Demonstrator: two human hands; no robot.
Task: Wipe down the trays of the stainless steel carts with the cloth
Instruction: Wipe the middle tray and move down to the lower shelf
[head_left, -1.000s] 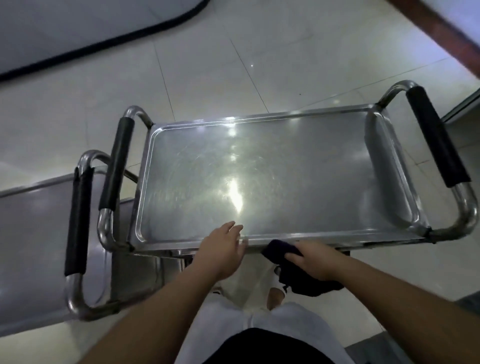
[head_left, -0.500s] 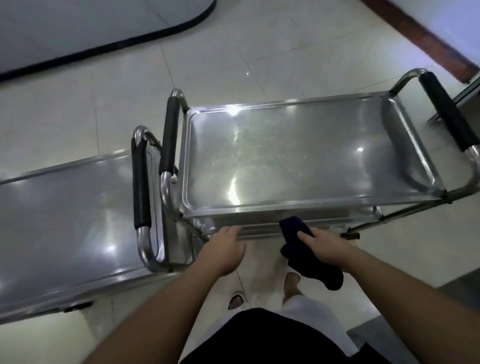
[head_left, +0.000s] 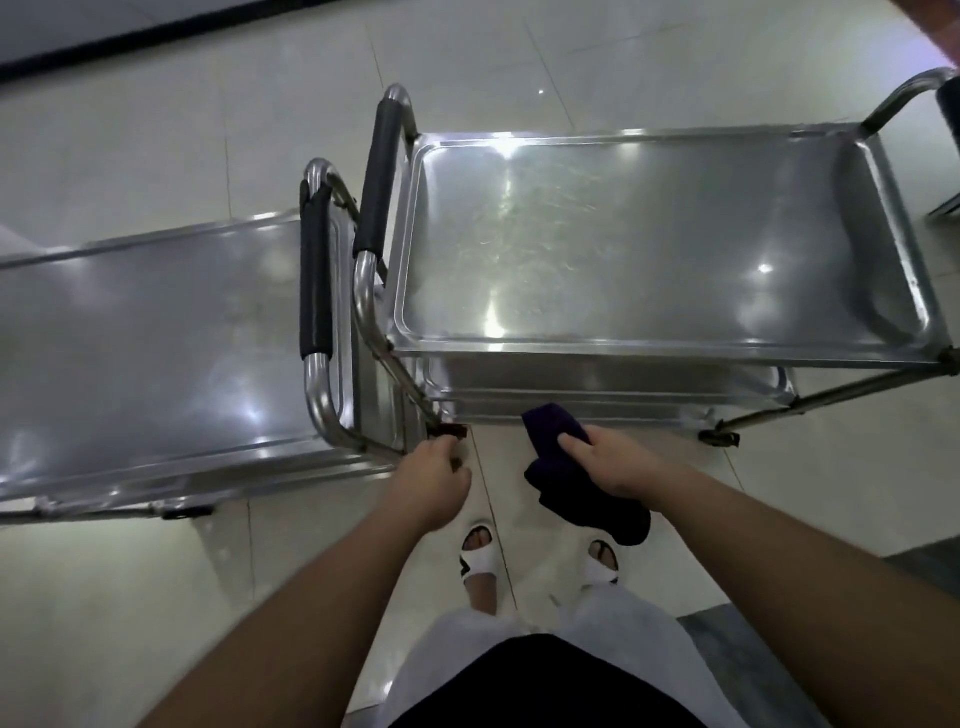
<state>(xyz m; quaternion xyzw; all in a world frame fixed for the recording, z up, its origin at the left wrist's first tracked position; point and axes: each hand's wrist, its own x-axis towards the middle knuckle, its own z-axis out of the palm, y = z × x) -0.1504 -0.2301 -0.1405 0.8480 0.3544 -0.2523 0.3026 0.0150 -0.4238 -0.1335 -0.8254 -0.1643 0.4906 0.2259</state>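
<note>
Progress check on the cart wiping, going only by what's visible. Right hand (head_left: 613, 462) is gripping the dark cloth (head_left: 576, 478), fingers wrapped over the bunched fabric, and it's held in the air just in front of the right-hand cart (head_left: 670, 249), down around the level of the lower shelves (head_left: 597, 387), not touching any metal that I can see. Left hand (head_left: 431, 483) is loosely curled with nothing in it, hovering near the corner where the two carts meet.

Top tray of that cart shows swirly streaks across the middle, which could be wipe marks or just old scratches, honestly can't tell. So I wouldn't call it done or not done. The cart on the left (head_left: 156, 343) sits right up against it, handles (head_left: 317, 270) almost touching, and its tray looks dull and smudgy in the reflections.

My guess: lower shelves come next, then the left cart, so plenty left.
</note>
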